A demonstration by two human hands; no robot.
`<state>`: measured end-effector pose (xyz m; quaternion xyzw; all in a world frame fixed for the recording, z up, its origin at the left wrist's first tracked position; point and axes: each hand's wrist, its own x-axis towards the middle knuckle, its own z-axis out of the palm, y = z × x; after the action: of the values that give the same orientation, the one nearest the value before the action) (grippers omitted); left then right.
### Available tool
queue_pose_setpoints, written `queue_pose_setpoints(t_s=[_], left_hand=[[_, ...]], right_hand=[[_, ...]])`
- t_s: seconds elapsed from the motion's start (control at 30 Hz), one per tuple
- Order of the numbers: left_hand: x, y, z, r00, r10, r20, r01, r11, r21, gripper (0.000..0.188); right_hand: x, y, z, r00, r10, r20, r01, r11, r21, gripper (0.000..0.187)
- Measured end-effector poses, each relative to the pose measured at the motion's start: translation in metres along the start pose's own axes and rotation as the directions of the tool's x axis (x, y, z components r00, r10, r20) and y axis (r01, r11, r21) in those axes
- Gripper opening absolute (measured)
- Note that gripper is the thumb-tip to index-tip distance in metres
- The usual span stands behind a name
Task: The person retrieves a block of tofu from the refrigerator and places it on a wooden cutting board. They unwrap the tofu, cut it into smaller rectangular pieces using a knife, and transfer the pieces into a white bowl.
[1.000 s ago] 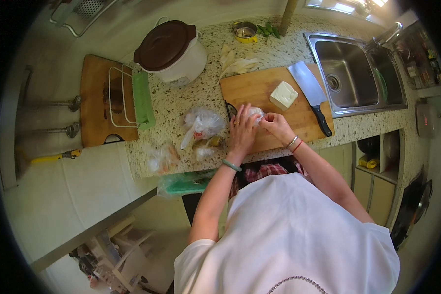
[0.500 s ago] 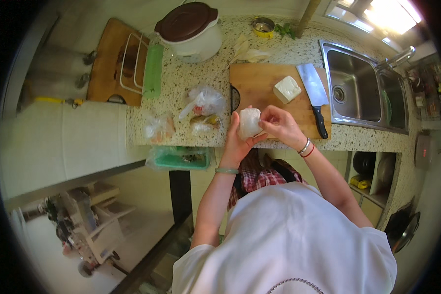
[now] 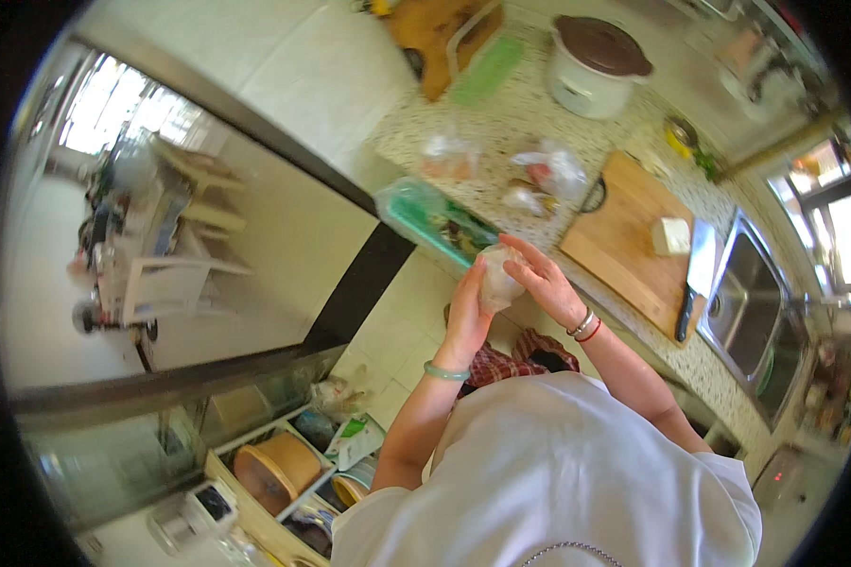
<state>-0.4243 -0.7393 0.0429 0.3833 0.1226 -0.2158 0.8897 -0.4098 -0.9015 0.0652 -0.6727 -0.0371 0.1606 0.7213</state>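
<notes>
A pale, rounded, slightly translucent whitish piece point(image 3: 501, 281) is held between my two hands; its exact kind is unclear. My left hand point(image 3: 467, 317) cups it from the left and below. Against its upper right side press the fingers of my right hand point(image 3: 550, 288). Both hands are off the counter's front edge, close to a green bin point(image 3: 424, 219) lined with clear plastic, with dark scraps inside. To the right, a wooden cutting board point(image 3: 615, 236) bears a white block point(image 3: 671, 236) and a cleaver point(image 3: 701, 265) with a black handle.
Plastic bags point(image 3: 550, 170) of food lie on the speckled counter point(image 3: 501, 123). Behind them stands a white pot point(image 3: 586, 80) with a brown lid. A steel sink point(image 3: 752, 293) adjoins the board. A glass-panelled door frame point(image 3: 350, 293) and an open drawer point(image 3: 255, 454) are at left.
My body and view have turned left. Both hands carried the whitish piece from over the board's front edge to beside the green bin. My right fingers went from pinching at its side to resting on it.
</notes>
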Motion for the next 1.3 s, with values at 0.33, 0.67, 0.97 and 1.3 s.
queue_pose_setpoints(t_s=[0.33,0.67,0.97,1.3], left_hand=[[-0.069,0.165,-0.149,0.918,0.362,-0.164,-0.370,0.929,-0.023,0.048],[-0.083,0.334,-0.284,0.870,0.458,-0.180,-0.483,0.865,-0.134,0.049],[0.016,0.445,-0.390,0.893,0.395,-0.215,-0.449,0.813,-0.369,0.045],[0.131,0.642,-0.496,0.882,0.387,-0.271,-0.440,0.882,-0.172,0.053]], right_hand=[[0.138,-0.018,0.223,0.937,-0.051,0.344,0.066,0.997,-0.033,0.063],[0.282,-0.012,0.418,0.922,0.071,0.381,-0.117,0.988,0.098,0.046],[0.447,-0.017,0.496,0.965,0.202,0.167,-0.248,0.910,0.333,0.036],[0.761,0.040,0.570,0.901,0.401,0.165,-0.328,0.383,0.864,0.027]])
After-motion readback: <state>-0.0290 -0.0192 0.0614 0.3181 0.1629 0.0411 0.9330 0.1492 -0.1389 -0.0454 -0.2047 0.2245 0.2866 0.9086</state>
